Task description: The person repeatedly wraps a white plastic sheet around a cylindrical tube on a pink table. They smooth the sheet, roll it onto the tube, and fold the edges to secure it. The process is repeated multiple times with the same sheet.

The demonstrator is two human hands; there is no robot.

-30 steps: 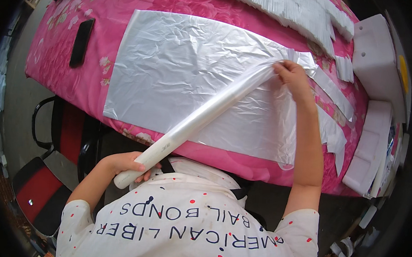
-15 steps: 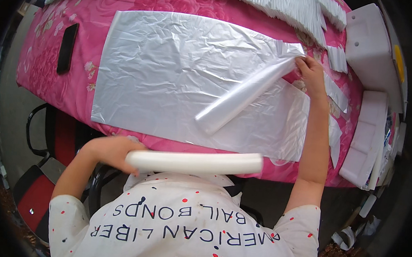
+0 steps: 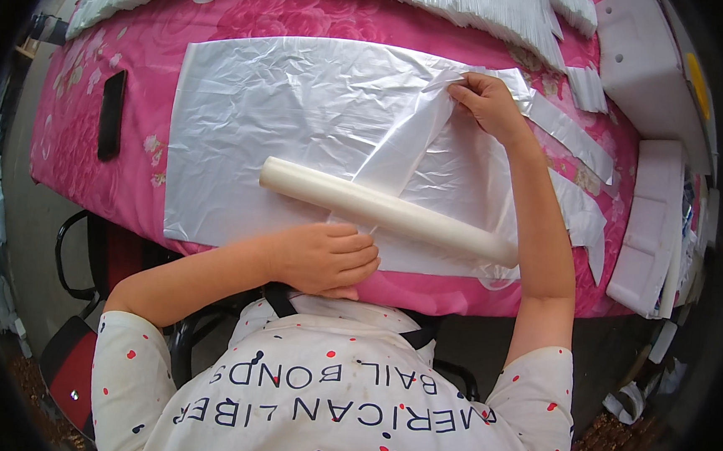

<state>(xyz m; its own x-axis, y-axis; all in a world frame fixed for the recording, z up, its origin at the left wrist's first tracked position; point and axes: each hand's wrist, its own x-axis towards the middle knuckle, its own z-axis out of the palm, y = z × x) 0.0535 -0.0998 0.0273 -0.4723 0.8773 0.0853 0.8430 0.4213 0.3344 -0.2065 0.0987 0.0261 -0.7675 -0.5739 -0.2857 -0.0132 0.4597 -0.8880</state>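
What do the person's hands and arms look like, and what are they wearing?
The left hand and right hand are bare, with no gloves, watch or rings showing. The short sleeves are white with little coloured spots, like the shirt, which has dark lettering.

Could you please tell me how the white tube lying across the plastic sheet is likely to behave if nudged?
The white tube would probably roll, since its sides look round. It should stay fairly stiff, as it looks straight along its length. It may also slide a little, because the plastic sheet looks shiny.
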